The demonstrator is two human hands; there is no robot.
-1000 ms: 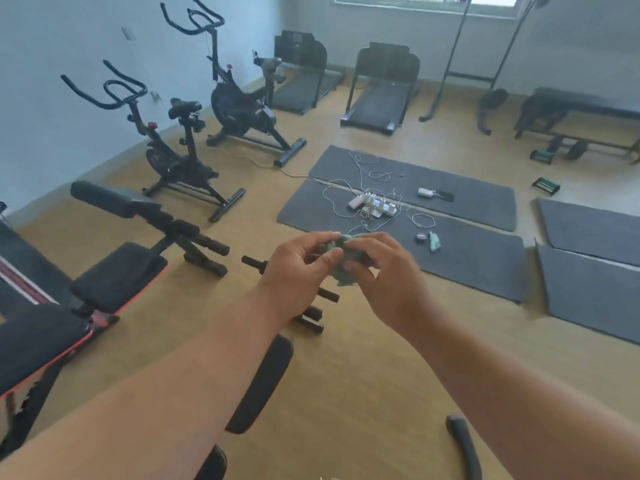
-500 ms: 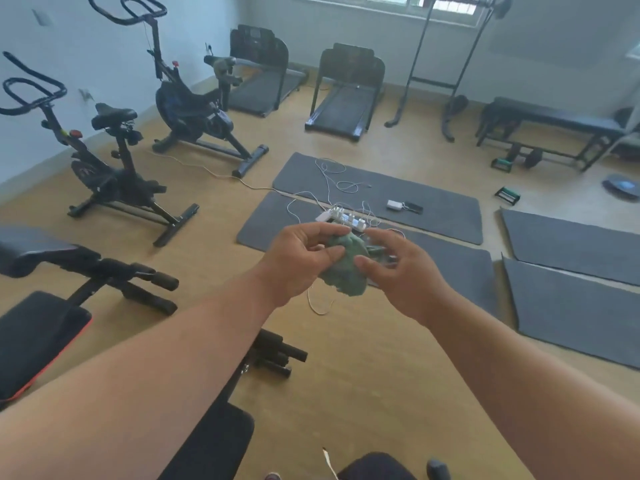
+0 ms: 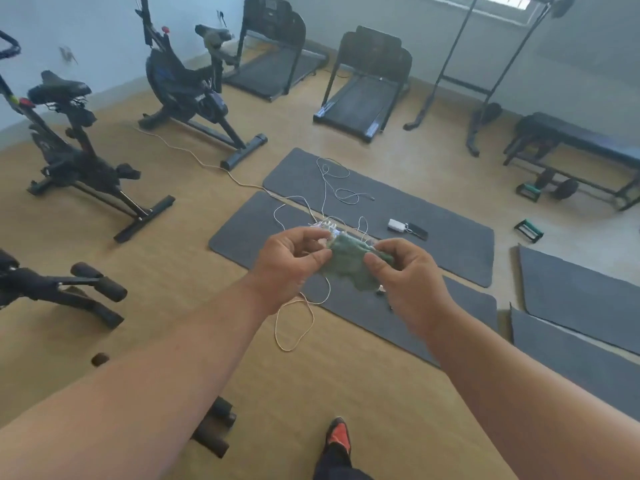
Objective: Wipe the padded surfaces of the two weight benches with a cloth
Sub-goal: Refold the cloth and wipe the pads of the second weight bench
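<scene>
Fingers of both hands pinch the green cloth at chest height: left hand on its left edge, right hand on its right, the cloth spread wider than half a second ago. I note my view has swung right; the near bench, only its foot rollers in frame, slid to the left edge. Beyond lies the floor mat; the far flat bench remains unwiped, I judge.

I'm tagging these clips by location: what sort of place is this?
Most likely a small gym or workout room: two treadmills by the far wall, exercise bikes on the left, and grey floor mats.
</scene>
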